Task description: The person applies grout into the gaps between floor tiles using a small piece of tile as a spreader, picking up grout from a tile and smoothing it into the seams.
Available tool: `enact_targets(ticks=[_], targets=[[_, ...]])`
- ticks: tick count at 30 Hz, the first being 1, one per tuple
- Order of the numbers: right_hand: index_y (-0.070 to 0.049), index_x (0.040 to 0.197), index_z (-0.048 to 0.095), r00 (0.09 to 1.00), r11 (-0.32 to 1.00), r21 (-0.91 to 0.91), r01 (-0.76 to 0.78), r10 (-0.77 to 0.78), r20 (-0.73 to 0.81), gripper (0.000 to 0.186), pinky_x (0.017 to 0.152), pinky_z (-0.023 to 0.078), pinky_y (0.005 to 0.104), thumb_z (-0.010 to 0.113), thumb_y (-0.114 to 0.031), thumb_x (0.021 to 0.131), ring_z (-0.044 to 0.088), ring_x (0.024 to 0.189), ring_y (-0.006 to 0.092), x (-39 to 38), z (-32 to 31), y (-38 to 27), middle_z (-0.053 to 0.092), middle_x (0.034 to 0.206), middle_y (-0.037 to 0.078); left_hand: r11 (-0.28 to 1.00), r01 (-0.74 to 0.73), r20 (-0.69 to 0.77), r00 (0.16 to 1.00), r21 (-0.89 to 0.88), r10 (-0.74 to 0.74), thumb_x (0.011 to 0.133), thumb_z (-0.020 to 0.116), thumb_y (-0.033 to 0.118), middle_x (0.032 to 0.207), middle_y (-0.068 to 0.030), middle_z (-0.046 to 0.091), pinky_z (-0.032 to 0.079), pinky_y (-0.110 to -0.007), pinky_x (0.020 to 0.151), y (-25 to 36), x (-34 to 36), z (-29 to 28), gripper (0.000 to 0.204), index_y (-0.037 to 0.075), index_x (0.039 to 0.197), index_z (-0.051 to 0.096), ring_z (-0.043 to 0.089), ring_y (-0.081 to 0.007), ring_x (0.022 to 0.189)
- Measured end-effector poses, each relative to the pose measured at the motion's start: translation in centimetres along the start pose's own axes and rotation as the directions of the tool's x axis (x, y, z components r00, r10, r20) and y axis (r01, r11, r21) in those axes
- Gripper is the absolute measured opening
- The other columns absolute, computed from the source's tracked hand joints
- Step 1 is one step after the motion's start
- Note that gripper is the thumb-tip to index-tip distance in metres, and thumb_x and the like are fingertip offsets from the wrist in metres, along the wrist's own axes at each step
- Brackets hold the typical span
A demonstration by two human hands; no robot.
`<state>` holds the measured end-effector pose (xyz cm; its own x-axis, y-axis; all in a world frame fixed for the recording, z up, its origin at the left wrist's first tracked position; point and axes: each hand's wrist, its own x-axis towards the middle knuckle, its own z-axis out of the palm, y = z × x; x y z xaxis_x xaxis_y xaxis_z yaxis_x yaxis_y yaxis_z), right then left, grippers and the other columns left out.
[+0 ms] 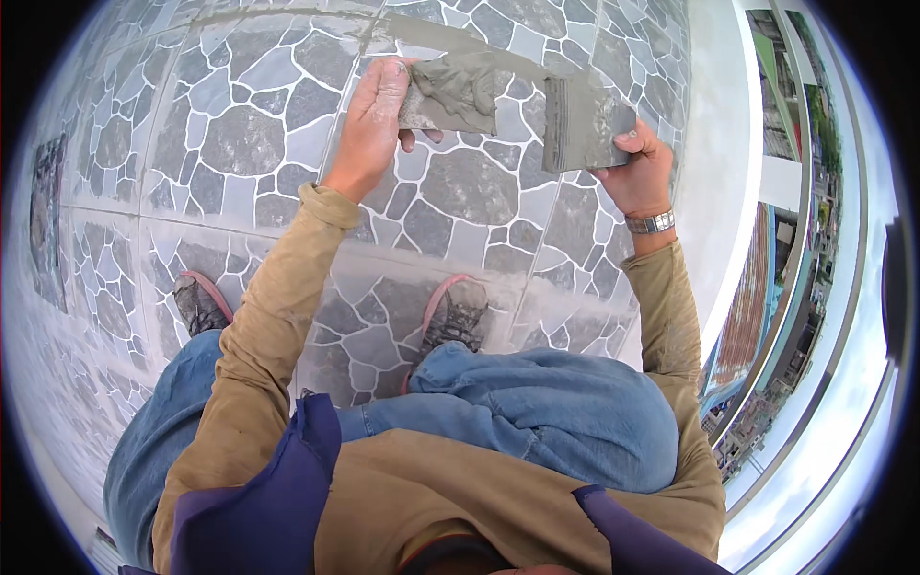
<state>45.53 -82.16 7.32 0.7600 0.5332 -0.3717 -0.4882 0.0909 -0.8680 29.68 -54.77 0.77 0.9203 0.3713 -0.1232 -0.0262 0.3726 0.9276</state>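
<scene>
My left hand [376, 110] grips the left end of a flat, speckled grey plate, thumb on top and fingertips showing beneath it. A thick, uneven heap of wet grey mortar [455, 86] covers much of its upper face. To the right, my right hand [644, 168] pinches a flat rectangular grey scraper [585, 125] by its right edge, thumb on top. Mortar coats the scraper, with ridged streaks along its left edge. A gap separates the two pieces, both held above the floor. Whether the scraper has a handle underneath, I cannot tell.
Stone-patterned grey tiles [244, 139] with white lines cover the floor. Wet mortar [431, 35] is smeared along a joint beyond my hands. My shoes [455, 311] stand on the tiles. A low white wall [719, 144] runs along the right, with rooftops outside it.
</scene>
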Motion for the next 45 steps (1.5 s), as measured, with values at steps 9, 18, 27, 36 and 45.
enact_targets(ticks=[9,18,27,36,45], targets=[[-0.001,0.129,0.055,0.981,0.979,0.086,-0.184,0.177,0.082,0.045,0.046,0.037,0.0264,0.047,-0.016,0.088,0.059,0.068,0.0138,-0.3,-0.4,0.8,0.068,0.099,0.007,0.991,-0.135,0.016,0.991,-0.011,0.135,0.111,0.039,0.04,0.098,-0.0019,0.064,0.044,-0.021,0.053,-1.9,-0.9,0.4,0.037,0.009,0.125,0.054,0.062,-0.0074,0.072],[-0.004,0.103,0.054,0.976,0.977,0.015,-0.213,0.213,-0.031,0.013,0.046,0.037,0.0278,0.05,-0.012,0.094,0.056,0.063,0.017,-0.1,2.7,1.8,0.066,0.09,0.01,0.955,-0.249,-0.048,0.965,0.158,0.259,0.11,0.044,0.036,0.098,0.0017,0.062,0.046,-0.021,0.058,-2.3,-1.7,0.9,0.032,0.011,0.127,0.054,0.055,-0.0036,0.075],[-0.003,0.098,0.055,0.973,0.992,0.016,-0.123,0.124,-0.195,0.007,0.055,0.044,0.0315,0.054,-0.01,0.096,0.057,0.07,0.0177,3.9,-0.2,4.0,0.065,0.096,0.01,0.965,-0.161,0.099,0.985,0.206,0.143,0.11,0.043,0.037,0.089,-0.0003,0.063,0.043,-0.021,0.053,-3.8,-3.0,2.5,0.033,0.011,0.124,0.058,0.052,-0.007,0.063],[-0.015,0.12,0.074,0.639,0.072,-0.814,0.576,-0.661,0.394,0.048,0.095,0.051,0.0328,0.061,0.011,0.081,0.062,0.109,0.0211,0.4,2.2,0.2,0.071,0.12,0.003,0.756,0.5,0.112,0.857,-0.422,-0.503,0.112,0.031,0.04,0.101,-0.0113,0.069,0.044,-0.025,0.05,-2.3,-2.0,2.6,0.047,0.002,0.122,0.057,0.062,-0.0146,0.069],[-0.008,0.116,0.073,0.695,0.134,-0.808,0.573,-0.602,0.393,0.042,0.087,0.053,0.0354,0.061,0.01,0.081,0.067,0.105,0.0268,-2.5,0.5,0.9,0.073,0.116,0.01,0.911,0.31,-0.069,0.938,-0.272,-0.34,0.111,0.035,0.04,0.1,-0.0104,0.066,0.042,-0.022,0.053,1.1,0.2,0.2,0.045,0.003,0.129,0.054,0.061,-0.0129,0.073]])
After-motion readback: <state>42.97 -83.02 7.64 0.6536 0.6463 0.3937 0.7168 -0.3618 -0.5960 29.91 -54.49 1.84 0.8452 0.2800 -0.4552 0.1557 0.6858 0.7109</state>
